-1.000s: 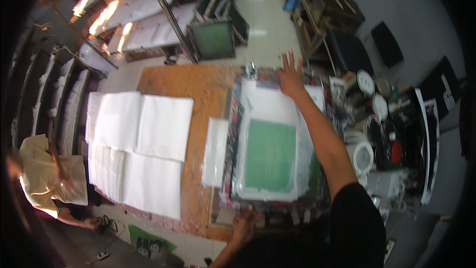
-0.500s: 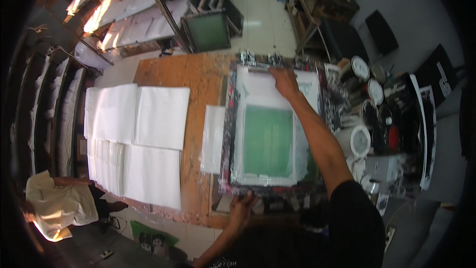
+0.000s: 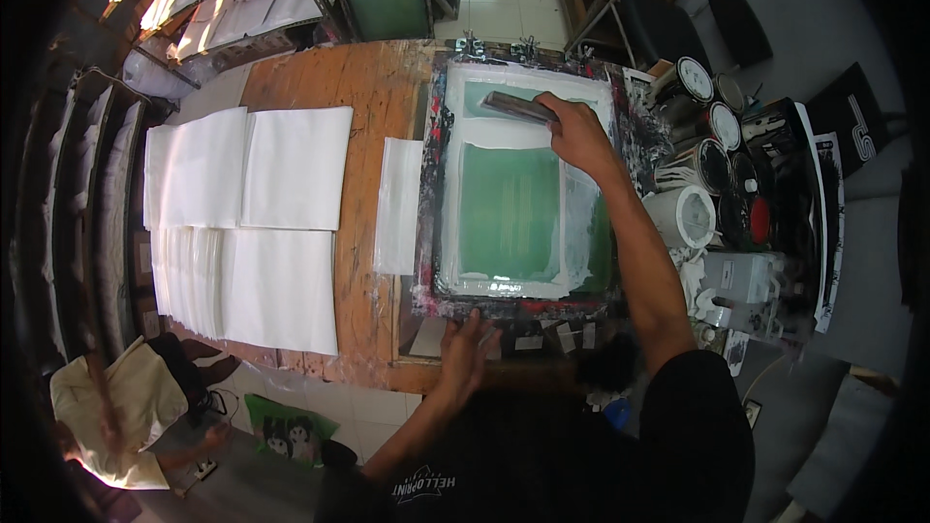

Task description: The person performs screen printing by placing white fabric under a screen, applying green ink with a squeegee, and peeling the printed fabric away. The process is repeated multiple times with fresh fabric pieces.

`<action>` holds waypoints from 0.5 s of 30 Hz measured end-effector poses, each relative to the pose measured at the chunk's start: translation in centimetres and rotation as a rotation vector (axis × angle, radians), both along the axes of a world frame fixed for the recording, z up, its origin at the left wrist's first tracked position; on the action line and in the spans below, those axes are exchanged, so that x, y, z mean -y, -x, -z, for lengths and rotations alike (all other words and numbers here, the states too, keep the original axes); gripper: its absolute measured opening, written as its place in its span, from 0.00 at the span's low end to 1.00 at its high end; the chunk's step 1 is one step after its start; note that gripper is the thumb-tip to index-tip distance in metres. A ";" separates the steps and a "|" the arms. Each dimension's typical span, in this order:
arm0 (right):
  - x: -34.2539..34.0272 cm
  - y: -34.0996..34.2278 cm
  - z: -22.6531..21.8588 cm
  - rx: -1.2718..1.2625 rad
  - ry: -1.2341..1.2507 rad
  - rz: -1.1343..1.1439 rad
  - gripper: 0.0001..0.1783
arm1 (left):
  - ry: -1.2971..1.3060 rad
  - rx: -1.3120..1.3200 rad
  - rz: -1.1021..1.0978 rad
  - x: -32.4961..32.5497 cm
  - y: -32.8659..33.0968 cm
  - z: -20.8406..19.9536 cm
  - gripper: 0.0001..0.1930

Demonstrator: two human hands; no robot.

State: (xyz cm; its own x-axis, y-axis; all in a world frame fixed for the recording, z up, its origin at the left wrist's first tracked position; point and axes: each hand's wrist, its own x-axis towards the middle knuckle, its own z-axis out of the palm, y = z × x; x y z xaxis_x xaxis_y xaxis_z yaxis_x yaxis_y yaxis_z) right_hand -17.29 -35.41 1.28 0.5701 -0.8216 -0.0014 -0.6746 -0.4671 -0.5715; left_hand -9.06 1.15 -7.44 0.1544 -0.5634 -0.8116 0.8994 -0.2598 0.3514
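My right hand (image 3: 581, 136) is closed round a squeegee (image 3: 521, 107), held slantwise over the far part of a screen-printing frame (image 3: 591, 308). The frame's green mesh (image 3: 509, 213) is bordered by white, and white ink (image 3: 475, 133) lies in a band just on the near side of the squeegee. My left hand (image 3: 465, 353) is at the frame's near edge, fingers bent against it; its fingertips are partly hidden. A white sheet (image 3: 397, 203) sticks out from the frame's left side. Clamps (image 3: 470, 46) stand along the far edge.
Stacks of white sheets (image 3: 291, 169) cover the left of the wooden table (image 3: 373, 87). Ink cans and a white tub (image 3: 681, 216) crowd the right side. Another person in a pale shirt (image 3: 116, 407) is at lower left. Shelves (image 3: 116, 223) line the left.
My right hand has drawn the squeegee a little nearer and tilted it, uncovering green mesh at the far end. My left hand stays at the near edge. The whole view has shifted.
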 end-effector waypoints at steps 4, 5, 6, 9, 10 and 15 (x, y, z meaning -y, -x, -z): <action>-1.8 1.1 3.3 -0.002 0.070 -0.121 0.25 | 0.007 -0.002 0.009 0.0 0.6 1.7 0.22; -2.5 0.5 3.8 -0.049 0.053 -0.116 0.25 | -0.001 0.028 0.019 0.2 0.6 1.4 0.22; -2.9 0.1 4.1 -0.096 0.036 -0.111 0.26 | -0.030 0.029 0.019 0.4 0.7 1.1 0.22; -3.3 -0.7 4.3 -0.106 -0.002 -0.074 0.26 | -0.101 0.041 0.027 0.5 0.9 0.4 0.21; -3.1 -0.9 4.7 -0.079 0.048 -0.086 0.25 | -0.113 0.050 0.036 0.4 0.9 0.6 0.21; -3.6 -1.6 8.4 -0.177 0.236 -0.117 0.23 | -0.166 0.043 0.051 0.9 1.0 0.6 0.21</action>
